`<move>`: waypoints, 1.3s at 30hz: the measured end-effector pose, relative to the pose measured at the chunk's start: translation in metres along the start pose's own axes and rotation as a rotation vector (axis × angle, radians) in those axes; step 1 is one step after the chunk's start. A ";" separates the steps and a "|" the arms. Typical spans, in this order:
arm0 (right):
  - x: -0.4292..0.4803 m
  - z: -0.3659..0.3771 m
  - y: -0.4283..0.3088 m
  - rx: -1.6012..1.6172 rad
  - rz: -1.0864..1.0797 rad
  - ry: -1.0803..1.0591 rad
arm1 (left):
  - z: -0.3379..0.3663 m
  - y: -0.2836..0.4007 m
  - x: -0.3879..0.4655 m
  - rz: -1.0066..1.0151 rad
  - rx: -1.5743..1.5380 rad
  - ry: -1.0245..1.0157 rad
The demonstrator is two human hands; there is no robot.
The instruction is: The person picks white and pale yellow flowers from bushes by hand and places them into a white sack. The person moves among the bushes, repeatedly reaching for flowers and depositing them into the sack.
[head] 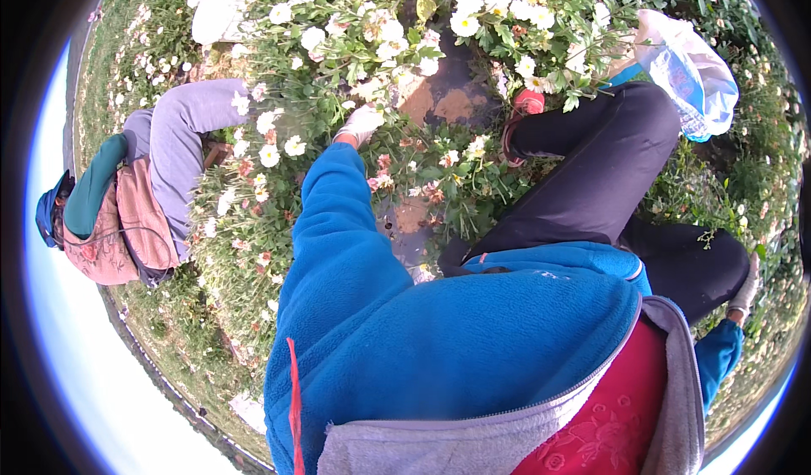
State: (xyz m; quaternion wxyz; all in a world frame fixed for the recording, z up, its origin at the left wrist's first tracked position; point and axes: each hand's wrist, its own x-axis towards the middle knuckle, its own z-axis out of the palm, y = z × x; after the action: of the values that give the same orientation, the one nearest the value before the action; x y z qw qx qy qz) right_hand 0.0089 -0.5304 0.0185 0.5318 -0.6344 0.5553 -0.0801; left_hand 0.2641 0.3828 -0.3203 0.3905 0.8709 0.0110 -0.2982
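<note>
My left hand (361,123), in a pale glove, reaches into the chrysanthemum plants (355,63). Leaves and stems surround its fingertips, so whatever lies between the fingers is hidden. White flower heads (294,146) bloom to the left of this hand, and pinkish, withered ones (383,171) hang below it. My right hand (744,288), also gloved, is far to the right beside my bent knee (722,266). Only its edge shows, and a green leaf (760,251) appears at its fingertips. Whether the hand grips that leaf is unclear.
A white and blue plastic sack (687,76) stands among plants beyond my leg. At left, another person (120,215) bends among the flowers, near a white bag-like object (218,11). Dark ground sheeting (453,76) with soil on it shows between plants, by my red shoe (529,102).
</note>
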 end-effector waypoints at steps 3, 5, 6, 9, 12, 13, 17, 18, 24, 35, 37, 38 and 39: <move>0.004 -0.004 0.004 0.019 0.003 -0.016 | 0.010 -0.001 0.007 -0.275 -0.250 0.001; 0.009 -0.007 0.007 0.034 0.012 -0.022 | 0.007 0.009 0.009 -0.185 0.571 -0.163; 0.012 -0.008 0.009 0.013 -0.011 0.015 | 0.007 0.018 0.009 -0.315 0.596 -0.105; 0.016 -0.012 0.016 -0.043 -0.212 0.059 | 0.009 0.048 -0.006 -0.324 0.512 0.076; 0.014 -0.016 0.020 -0.022 -0.129 0.039 | 0.009 0.082 -0.041 -0.453 0.541 0.202; 0.013 -0.017 0.021 0.008 -0.084 0.023 | 0.006 0.093 -0.057 -0.406 0.535 0.217; 0.010 -0.016 0.018 0.027 -0.103 0.014 | -0.019 0.139 -0.139 -0.216 0.739 0.062; 0.010 -0.014 0.016 0.000 -0.088 -0.015 | -0.012 0.157 -0.152 -0.198 0.706 0.130; 0.012 0.006 0.000 -0.037 -0.074 0.007 | 0.023 0.259 -0.172 0.182 -0.238 0.123; -0.013 0.013 0.000 -0.049 -0.147 0.012 | 0.063 0.081 0.023 0.009 -1.665 0.299; -0.018 0.013 0.000 -0.040 -0.070 0.055 | 0.063 0.075 0.043 0.079 -1.715 0.281; -0.020 0.015 0.001 -0.061 -0.121 0.068 | 0.063 0.076 0.048 0.096 -1.747 0.262; -0.022 0.015 0.000 -0.060 -0.122 0.045 | 0.063 0.080 0.052 0.106 -1.750 0.261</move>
State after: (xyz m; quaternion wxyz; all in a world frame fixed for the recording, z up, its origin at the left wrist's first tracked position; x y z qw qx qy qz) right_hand 0.0105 -0.5041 0.0229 0.4940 -0.6807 0.5296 -0.1099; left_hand 0.2952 0.2728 -0.3265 0.9255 0.2866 0.2395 -0.0626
